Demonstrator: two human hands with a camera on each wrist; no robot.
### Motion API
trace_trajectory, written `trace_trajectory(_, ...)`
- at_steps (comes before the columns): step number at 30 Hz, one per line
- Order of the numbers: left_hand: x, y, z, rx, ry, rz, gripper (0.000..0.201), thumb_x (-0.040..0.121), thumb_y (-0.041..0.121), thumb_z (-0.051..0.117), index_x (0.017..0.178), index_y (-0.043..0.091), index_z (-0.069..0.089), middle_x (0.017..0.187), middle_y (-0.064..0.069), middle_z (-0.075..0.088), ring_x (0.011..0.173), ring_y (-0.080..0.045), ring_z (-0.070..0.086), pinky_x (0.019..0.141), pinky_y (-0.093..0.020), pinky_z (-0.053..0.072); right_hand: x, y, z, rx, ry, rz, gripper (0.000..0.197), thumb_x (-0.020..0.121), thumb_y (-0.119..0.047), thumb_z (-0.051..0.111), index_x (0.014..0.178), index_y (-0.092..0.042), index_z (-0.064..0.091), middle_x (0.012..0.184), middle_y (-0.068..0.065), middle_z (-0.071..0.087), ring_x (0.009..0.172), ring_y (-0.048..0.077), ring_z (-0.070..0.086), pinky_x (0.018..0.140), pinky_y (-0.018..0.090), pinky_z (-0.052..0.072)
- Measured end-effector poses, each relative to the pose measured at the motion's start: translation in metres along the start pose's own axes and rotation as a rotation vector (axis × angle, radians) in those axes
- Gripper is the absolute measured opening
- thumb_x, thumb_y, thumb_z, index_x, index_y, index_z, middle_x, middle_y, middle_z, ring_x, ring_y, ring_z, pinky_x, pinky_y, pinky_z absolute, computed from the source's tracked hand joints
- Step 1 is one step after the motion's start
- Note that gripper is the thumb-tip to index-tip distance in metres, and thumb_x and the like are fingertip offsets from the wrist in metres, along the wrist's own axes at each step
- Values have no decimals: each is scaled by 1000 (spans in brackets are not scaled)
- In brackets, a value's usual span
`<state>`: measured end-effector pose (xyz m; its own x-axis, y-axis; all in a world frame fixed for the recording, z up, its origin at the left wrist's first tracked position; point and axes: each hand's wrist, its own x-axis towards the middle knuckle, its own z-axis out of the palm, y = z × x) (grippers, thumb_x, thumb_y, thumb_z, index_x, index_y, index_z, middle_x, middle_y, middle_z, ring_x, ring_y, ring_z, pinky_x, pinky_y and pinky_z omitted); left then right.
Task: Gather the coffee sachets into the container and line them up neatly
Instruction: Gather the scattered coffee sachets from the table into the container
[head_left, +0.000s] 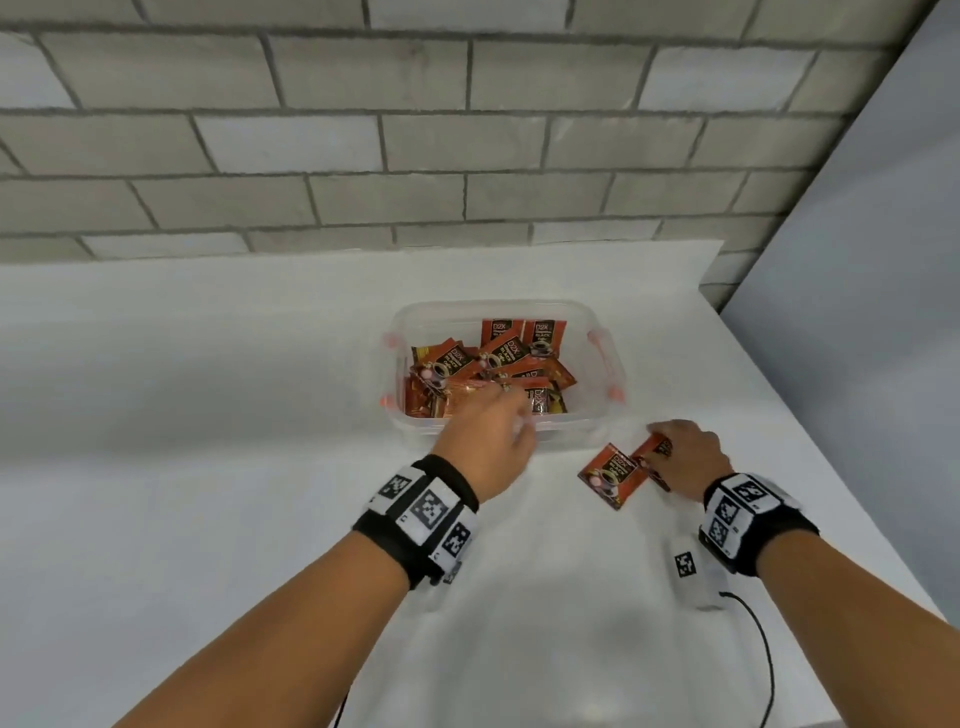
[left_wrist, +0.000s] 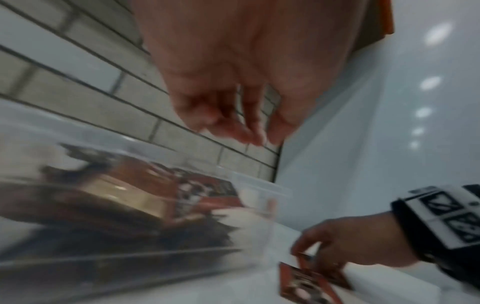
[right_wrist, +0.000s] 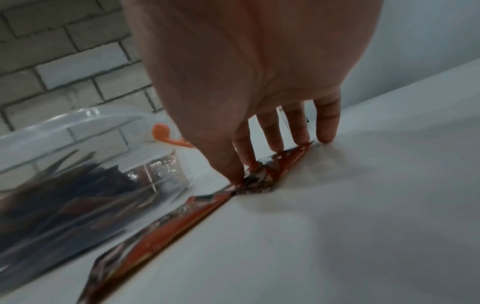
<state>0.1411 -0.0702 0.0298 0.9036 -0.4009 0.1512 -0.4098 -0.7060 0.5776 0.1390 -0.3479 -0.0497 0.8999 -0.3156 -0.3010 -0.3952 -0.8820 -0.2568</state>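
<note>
A clear plastic container (head_left: 519, 303) with orange clips stands mid-table and holds a jumbled heap of red coffee sachets (head_left: 498, 358). My left hand (head_left: 519, 418) hovers at its near edge; in the left wrist view its fingers (left_wrist: 249, 135) hang loosely curled with nothing in them. Two more sachets lie on the table just right of the container. One sachet (head_left: 613, 475) lies free. My right hand (head_left: 660, 444) pinches the other sachet (head_left: 657, 449) between thumb and fingertips (right_wrist: 275, 144) against the tabletop.
A small white device (head_left: 693, 577) with a marker tag and a black cable lies by my right wrist. A grey brick wall (head_left: 363, 156) runs behind the table. The table's right edge (head_left: 831, 467) runs close to my right hand.
</note>
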Motion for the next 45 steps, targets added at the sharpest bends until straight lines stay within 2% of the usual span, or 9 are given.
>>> trace_trajectory(3, 13, 24, 38, -15, -402, 74, 19, 93, 25, 53, 103, 12, 62, 93, -3, 57, 82, -17, 51, 73, -28, 42, -8, 0, 6, -7, 63, -21, 43, 89, -26, 59, 132, -20, 53, 135, 12, 47, 120, 32, 45, 101, 40, 40)
trace_trajectory(6, 22, 35, 81, 93, -526, 27, 30, 95, 28, 50, 118, 10, 57, 113, -13, 51, 102, -29, 53, 86, -36, 45, -17, 1, 6, 75, 83, 1, 48, 86, -26, 65, 131, -16, 51, 124, 17, 49, 115, 33, 46, 96, 35, 38)
trace_trajectory(11, 26, 45, 122, 177, -488, -81, 50, 95, 43, 50, 130, 8, 44, 129, -14, 42, 120, -33, 38, 96, -45, 41, -31, 13, 8, 319, 32, 81, 62, 75, -22, 78, 129, -13, 47, 116, 13, 55, 106, 28, 54, 89, 32, 46)
trace_trajectory(15, 28, 45, 126, 227, -468, -127, 64, 87, 47, 60, 132, 9, 35, 132, -15, 42, 124, -33, 34, 97, -45, 39, -43, 24, 9, 466, -40, 85, 33, 78, -11, 74, 104, -11, 53, 88, 0, 57, 72, 12, 56, 59, 17, 44)
trace_trajectory(18, 25, 43, 115, 184, -565, -222, 75, 82, 39, 70, 136, 9, 27, 129, -15, 46, 121, -32, 43, 94, -43, 43, -51, 33, 7, 498, -49, 70, 21, 85, -10, 66, 100, -9, 51, 92, 4, 58, 77, 15, 56, 62, 20, 46)
trace_trajectory(27, -9, 21, -3, -231, -366, -264, 10, 96, 14, 47, 104, 9, 49, 95, -9, 60, 83, -22, 57, 67, -32, 47, -70, -28, -41, 890, -21, -76, 13, 96, -6, 42, 93, -15, 52, 83, 7, 56, 61, 14, 49, 48, 21, 35)
trace_trajectory(33, 13, -27, -67, -273, 50, -407, 14, 85, 10, 61, 92, 16, 51, 93, -7, 66, 88, -25, 64, 75, -33, 53, -51, -129, -61, 951, -10, -297, 25, 87, 0, 58, 96, -23, 52, 100, 7, 66, 75, 22, 65, 63, 35, 55)
trace_trajectory(41, 26, -75, -59, 133, -12, -585, 64, 90, 40, 57, 142, 14, 32, 134, -17, 41, 121, -34, 45, 100, -37, 39, -23, -153, -45, 330, 174, -259, 50, 91, -39, 58, 132, -15, 46, 129, 11, 49, 116, 26, 49, 96, 36, 41)
trace_trajectory(45, 19, -93, -53, -60, -40, -644, 66, 91, 29, 58, 146, 13, 24, 135, -19, 45, 118, -35, 50, 97, -38, 45, -12, -128, -45, 273, 208, -21, 59, 90, -32, 57, 142, -17, 33, 141, 16, 35, 127, 36, 36, 104, 47, 35)
